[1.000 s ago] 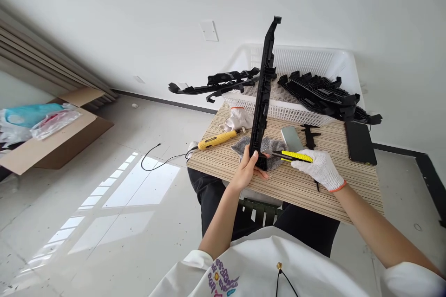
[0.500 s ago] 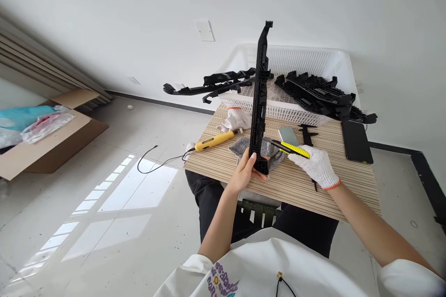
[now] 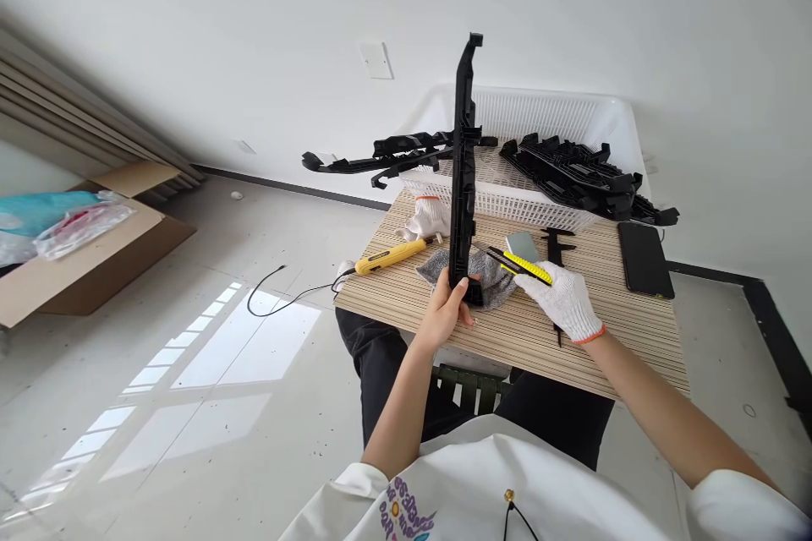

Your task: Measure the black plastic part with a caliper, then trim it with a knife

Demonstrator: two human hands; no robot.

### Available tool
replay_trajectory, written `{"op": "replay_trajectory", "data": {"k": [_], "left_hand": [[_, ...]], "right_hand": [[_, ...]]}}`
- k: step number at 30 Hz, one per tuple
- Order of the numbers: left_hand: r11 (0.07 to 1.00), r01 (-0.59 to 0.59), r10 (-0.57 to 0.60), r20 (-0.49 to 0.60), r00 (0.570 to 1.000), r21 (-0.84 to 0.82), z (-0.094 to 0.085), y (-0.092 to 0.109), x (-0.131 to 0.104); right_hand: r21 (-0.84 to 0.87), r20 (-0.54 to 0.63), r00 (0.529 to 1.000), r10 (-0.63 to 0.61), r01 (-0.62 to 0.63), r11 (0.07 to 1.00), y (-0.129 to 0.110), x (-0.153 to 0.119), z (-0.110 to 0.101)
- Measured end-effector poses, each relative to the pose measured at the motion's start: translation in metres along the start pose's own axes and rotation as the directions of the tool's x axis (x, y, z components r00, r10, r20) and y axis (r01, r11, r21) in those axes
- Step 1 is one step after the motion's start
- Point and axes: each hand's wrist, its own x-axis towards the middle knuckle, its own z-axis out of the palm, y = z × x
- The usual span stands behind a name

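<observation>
My bare left hand (image 3: pixel 446 309) is wrapped round the lower end of a long black plastic bracket (image 3: pixel 463 161), which stands upright above the table's front part. In my right hand (image 3: pixel 563 298), covered by a white knit glove with an orange cuff, is a yellow and black utility knife (image 3: pixel 521 265). Its blade end points left, close beside the bracket's lower part; whether it touches, I cannot tell. Behind and below the bracket a crumpled grey cloth (image 3: pixel 498 281) lies on the table.
A white plastic basket (image 3: pixel 507 204) holding several black brackets (image 3: pixel 574 169) stands behind the table (image 3: pixel 406 296); some overhang its rim. On the table lie a yellow corded tool (image 3: pixel 392 256), a white glove (image 3: pixel 428 218), a caliper (image 3: pixel 556 249), a light green box (image 3: pixel 522 246) and a black phone (image 3: pixel 645 259).
The bracket has shifted slightly left and is held a little more upright. My right hand and the knife have moved slightly left and up with it.
</observation>
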Motion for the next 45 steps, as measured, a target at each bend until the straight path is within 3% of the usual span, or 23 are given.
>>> {"op": "replay_trajectory", "data": {"k": [10,13,17,22,28,33,38,43,45], "left_hand": [[0.991,-0.111,0.118,-0.095,0.988,0.078,-0.004,-0.008,0.005],[0.991,-0.126,0.13,-0.077,0.989,0.052,-0.005,-0.01,0.004],[0.993,-0.106,0.107,-0.028,0.994,0.046,-0.004,-0.01,0.001],[0.993,-0.093,0.09,0.038,0.995,0.072,-0.005,-0.007,-0.002],[0.989,-0.109,0.105,0.048,0.993,0.103,-0.005,-0.007,-0.002],[0.989,-0.086,0.085,0.018,0.996,0.121,-0.007,-0.012,-0.002],[0.981,-0.067,0.066,0.011,0.998,0.183,-0.008,-0.014,-0.003],[0.976,-0.046,0.045,0.011,0.999,0.211,-0.009,-0.013,-0.004],[0.977,-0.039,0.037,0.015,0.999,0.211,-0.009,-0.013,-0.004]], "right_hand": [[-0.004,-0.007,0.999,-0.049,0.049,0.999,0.004,-0.002,-0.002],[-0.043,-0.075,0.996,-0.049,0.045,0.998,0.007,-0.001,-0.004],[-0.086,-0.173,0.982,-0.076,0.062,0.994,0.008,-0.001,-0.008],[-0.101,-0.189,0.966,-0.174,0.158,0.982,0.007,-0.003,-0.01],[-0.181,-0.239,0.934,-0.264,0.224,0.958,0.009,-0.003,-0.009],[-0.252,-0.208,0.901,-0.38,0.326,0.911,0.011,-0.003,-0.008],[-0.334,-0.334,0.877,-0.346,0.233,0.913,0.014,-0.002,-0.004],[-0.335,-0.266,0.879,-0.396,0.301,0.893,0.014,-0.003,-0.006],[-0.336,-0.297,0.874,-0.385,0.281,0.899,0.013,-0.003,-0.006]]}}
